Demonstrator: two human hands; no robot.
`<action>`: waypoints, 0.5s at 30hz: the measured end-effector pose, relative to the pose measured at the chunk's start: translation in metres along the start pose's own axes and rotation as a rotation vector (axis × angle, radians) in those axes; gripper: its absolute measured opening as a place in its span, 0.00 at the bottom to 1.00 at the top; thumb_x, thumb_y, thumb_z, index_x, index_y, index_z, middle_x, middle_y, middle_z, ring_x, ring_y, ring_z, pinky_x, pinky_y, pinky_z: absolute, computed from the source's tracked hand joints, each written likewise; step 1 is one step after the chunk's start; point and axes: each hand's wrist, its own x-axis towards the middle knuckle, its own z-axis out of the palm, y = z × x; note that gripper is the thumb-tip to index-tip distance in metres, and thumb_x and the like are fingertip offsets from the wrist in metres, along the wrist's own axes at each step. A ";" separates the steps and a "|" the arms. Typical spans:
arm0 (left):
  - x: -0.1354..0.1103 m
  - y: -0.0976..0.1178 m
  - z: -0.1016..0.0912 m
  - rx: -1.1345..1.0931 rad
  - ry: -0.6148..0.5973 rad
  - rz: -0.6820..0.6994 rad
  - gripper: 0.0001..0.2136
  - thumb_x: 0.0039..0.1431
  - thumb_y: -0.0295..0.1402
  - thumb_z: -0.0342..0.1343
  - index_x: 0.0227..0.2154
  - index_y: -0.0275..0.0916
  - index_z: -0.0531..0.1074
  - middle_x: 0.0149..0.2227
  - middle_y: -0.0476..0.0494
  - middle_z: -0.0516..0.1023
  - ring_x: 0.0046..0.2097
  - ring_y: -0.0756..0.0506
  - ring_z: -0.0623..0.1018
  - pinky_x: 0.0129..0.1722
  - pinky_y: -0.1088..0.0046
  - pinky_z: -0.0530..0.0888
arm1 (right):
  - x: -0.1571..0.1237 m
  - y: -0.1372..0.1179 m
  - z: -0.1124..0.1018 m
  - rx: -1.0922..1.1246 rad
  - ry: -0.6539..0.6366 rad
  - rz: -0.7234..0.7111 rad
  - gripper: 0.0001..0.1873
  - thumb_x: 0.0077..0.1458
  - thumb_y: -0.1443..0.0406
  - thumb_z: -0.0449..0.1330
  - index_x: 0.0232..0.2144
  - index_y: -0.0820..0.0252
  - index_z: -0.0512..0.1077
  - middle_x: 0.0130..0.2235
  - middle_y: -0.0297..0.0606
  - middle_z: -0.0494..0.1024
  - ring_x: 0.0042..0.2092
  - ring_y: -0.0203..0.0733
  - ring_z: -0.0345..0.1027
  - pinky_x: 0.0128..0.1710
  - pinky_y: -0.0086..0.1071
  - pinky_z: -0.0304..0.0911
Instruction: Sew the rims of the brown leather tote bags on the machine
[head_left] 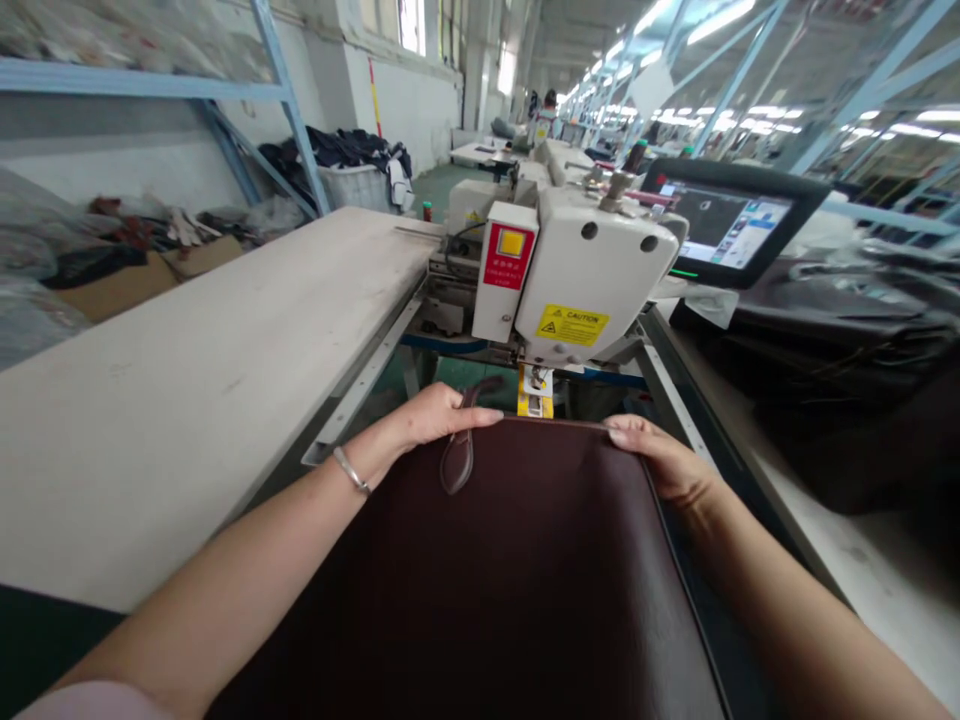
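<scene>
A large dark brown leather panel (525, 560), perhaps part of a bag, spans the space between my hands. My left hand (435, 412) grips its far edge on the left, thumb lying along the top. Beside that thumb hangs a brown leather strap (457, 462) with a pointed, stitched end; its upper part passes by my fingers. At the far right corner, my right hand (660, 455) pinches the same edge. Just beyond the edge is the head of a white industrial sewing machine (592, 270), its yellow-marked needle area (535, 390) close to the panel's middle.
A pale worktable (225, 370) extends along the left. Metal rails (367, 375) flank the opening under the machine. A control screen (727, 220) stands at right, above dark leather pieces (840, 370). Shelving and a bin of dark cloth (360, 185) are behind left.
</scene>
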 end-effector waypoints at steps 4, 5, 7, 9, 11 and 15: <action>0.029 0.009 -0.013 0.018 0.012 0.030 0.25 0.41 0.57 0.64 0.19 0.37 0.70 0.19 0.50 0.66 0.24 0.50 0.65 0.25 0.74 0.58 | 0.034 -0.002 -0.006 -0.047 0.077 0.011 0.25 0.34 0.55 0.75 0.17 0.60 0.63 0.16 0.27 0.67 0.16 0.29 0.57 0.17 0.22 0.52; 0.035 0.007 -0.012 0.020 0.007 0.025 0.25 0.41 0.57 0.64 0.19 0.37 0.71 0.19 0.50 0.67 0.25 0.50 0.65 0.25 0.74 0.59 | 0.042 0.005 -0.009 -0.034 0.080 0.025 0.25 0.34 0.55 0.75 0.17 0.60 0.62 0.16 0.27 0.67 0.16 0.29 0.58 0.17 0.22 0.52; 0.046 0.000 -0.012 0.026 0.000 -0.003 0.25 0.41 0.57 0.64 0.18 0.36 0.71 0.19 0.50 0.68 0.24 0.50 0.66 0.25 0.73 0.59 | 0.056 0.017 -0.016 0.000 0.081 0.034 0.25 0.35 0.56 0.75 0.17 0.59 0.61 0.17 0.26 0.67 0.17 0.29 0.58 0.17 0.22 0.52; 0.055 -0.006 -0.014 0.058 0.018 -0.061 0.26 0.40 0.59 0.64 0.17 0.36 0.69 0.19 0.49 0.68 0.24 0.50 0.65 0.24 0.73 0.58 | 0.070 0.021 -0.020 0.042 0.093 0.021 0.26 0.34 0.57 0.75 0.17 0.59 0.60 0.17 0.25 0.66 0.17 0.28 0.57 0.18 0.22 0.51; 0.066 -0.010 -0.020 0.113 0.053 -0.127 0.28 0.39 0.61 0.63 0.15 0.37 0.68 0.18 0.48 0.67 0.22 0.50 0.64 0.23 0.72 0.57 | 0.082 0.019 -0.020 0.082 0.122 0.001 0.27 0.32 0.58 0.76 0.17 0.60 0.60 0.17 0.24 0.65 0.17 0.27 0.54 0.17 0.22 0.49; 0.088 -0.016 -0.034 0.108 0.116 -0.142 0.27 0.39 0.60 0.65 0.18 0.37 0.72 0.19 0.46 0.70 0.24 0.46 0.69 0.24 0.71 0.61 | 0.087 0.015 -0.003 0.209 0.223 -0.106 0.20 0.36 0.60 0.76 0.29 0.57 0.72 0.28 0.28 0.78 0.27 0.33 0.69 0.28 0.24 0.63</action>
